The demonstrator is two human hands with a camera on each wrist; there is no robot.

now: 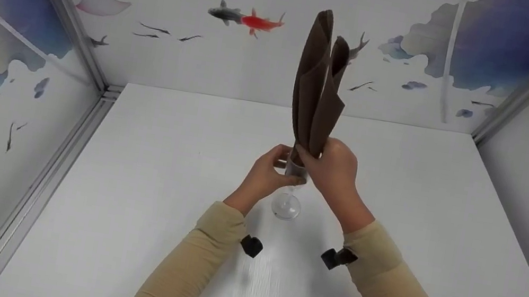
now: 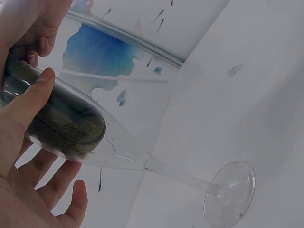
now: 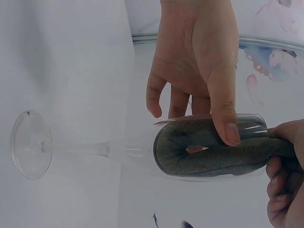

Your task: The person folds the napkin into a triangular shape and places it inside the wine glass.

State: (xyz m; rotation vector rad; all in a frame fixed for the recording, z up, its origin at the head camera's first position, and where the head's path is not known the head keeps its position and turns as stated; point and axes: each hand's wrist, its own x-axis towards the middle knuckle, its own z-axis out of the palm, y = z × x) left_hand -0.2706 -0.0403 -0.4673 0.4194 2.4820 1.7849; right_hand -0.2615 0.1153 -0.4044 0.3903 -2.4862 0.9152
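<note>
A brown cloth napkin (image 1: 316, 82), folded into tall upright leaves, has its lower end inside a clear stemmed glass (image 1: 286, 206). My left hand (image 1: 266, 173) holds the glass round its bowl, the thumb (image 2: 35, 97) lying along one side and the fingers on the other. At the rim my right hand (image 1: 339, 169) grips the gathered napkin just above the glass. In the right wrist view the napkin's rounded end (image 3: 190, 152) fills the upper bowl and stops above the stem. Whether the glass foot touches the table cannot be told.
Around the hands lies a white table (image 1: 157, 179). White panels with painted fish and lotus leaves (image 1: 161, 56) enclose it at the back and sides, with metal rails (image 1: 73, 9) in the corners. Black wrist cameras (image 1: 252, 246) sit on both sleeves.
</note>
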